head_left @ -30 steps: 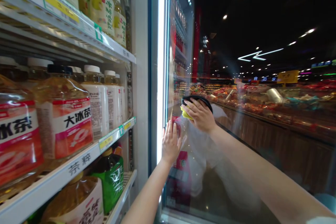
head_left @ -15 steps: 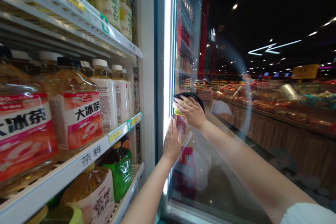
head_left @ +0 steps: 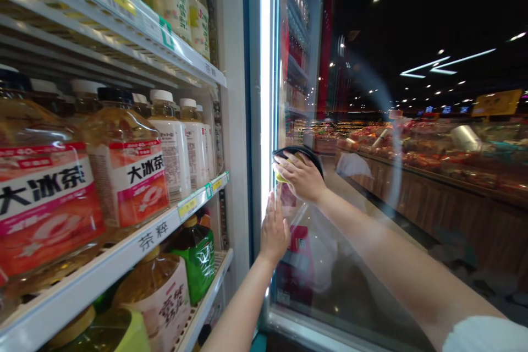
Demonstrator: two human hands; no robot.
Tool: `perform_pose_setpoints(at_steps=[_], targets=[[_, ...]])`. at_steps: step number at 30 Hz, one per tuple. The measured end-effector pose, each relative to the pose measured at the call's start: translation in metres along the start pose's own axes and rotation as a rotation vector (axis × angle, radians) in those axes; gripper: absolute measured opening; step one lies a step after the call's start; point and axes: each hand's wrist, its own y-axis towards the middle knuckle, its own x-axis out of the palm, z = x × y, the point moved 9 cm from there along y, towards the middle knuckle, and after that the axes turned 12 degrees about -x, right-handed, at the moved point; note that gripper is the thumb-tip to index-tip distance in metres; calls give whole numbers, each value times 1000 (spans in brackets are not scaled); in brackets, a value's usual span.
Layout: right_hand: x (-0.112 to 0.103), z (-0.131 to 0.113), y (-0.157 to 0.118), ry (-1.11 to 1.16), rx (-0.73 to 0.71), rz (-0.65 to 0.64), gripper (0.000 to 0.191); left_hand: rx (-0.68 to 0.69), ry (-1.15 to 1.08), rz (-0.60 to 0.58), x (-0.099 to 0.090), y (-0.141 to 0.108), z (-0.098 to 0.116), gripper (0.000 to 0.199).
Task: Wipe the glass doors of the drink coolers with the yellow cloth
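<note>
My right hand (head_left: pixel 300 176) presses a yellow cloth (head_left: pixel 281 177) against the inside of a glass door (head_left: pixel 355 286), close to its lit edge. A dark rounded shape borders the hand's top; what it is, I cannot make out. Just below, my left hand (head_left: pixel 275 229) rests along the bright light strip (head_left: pixel 266 93) of the door frame, with its fingers stretched upward and nothing in it.
Shelves (head_left: pixel 124 256) of bottled drinks (head_left: pixel 140 176) fill the left side, close to my left forearm. Through the glass show a long wooden display counter (head_left: pixel 454 209) with packaged goods and ceiling lights.
The view has shifted slightly, so the shelves appear a little further right. My left hand sits slightly lower relative to my right hand, which stays at nearly the same spot on the door.
</note>
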Motion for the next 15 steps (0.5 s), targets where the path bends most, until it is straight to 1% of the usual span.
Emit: perform_pose_setpoints(at_steps=[1, 3, 5, 6, 8, 11, 12, 13, 15], targets=[[8, -13, -6, 12, -34, -8, 44, -13, 15, 12, 0, -4, -1, 86], [22, -40, -27, 41, -136, -35, 44, -21, 43, 29, -1, -11, -3, 87], [27, -57, -50, 68, -229, -56, 44, -8, 63, 30, 0, -17, -4, 86], [25, -59, -58, 75, -251, -60, 44, 0, 68, 30, 0, -19, -4, 85], [16, -49, -61, 65, -219, -47, 46, 6, 77, 39, -1, -21, -5, 85], [2, -21, -41, 0, -40, 17, 45, -10, 99, 63, -1, -22, -7, 88], [1, -17, -34, -19, 8, 41, 44, -17, 107, 65, -1, -22, -7, 89], [3, -18, -29, -28, 30, 56, 42, -24, 114, 65, 0, -22, -7, 89], [14, -35, -32, -20, -1, 52, 40, -34, 125, 64, 0, -24, -6, 88]])
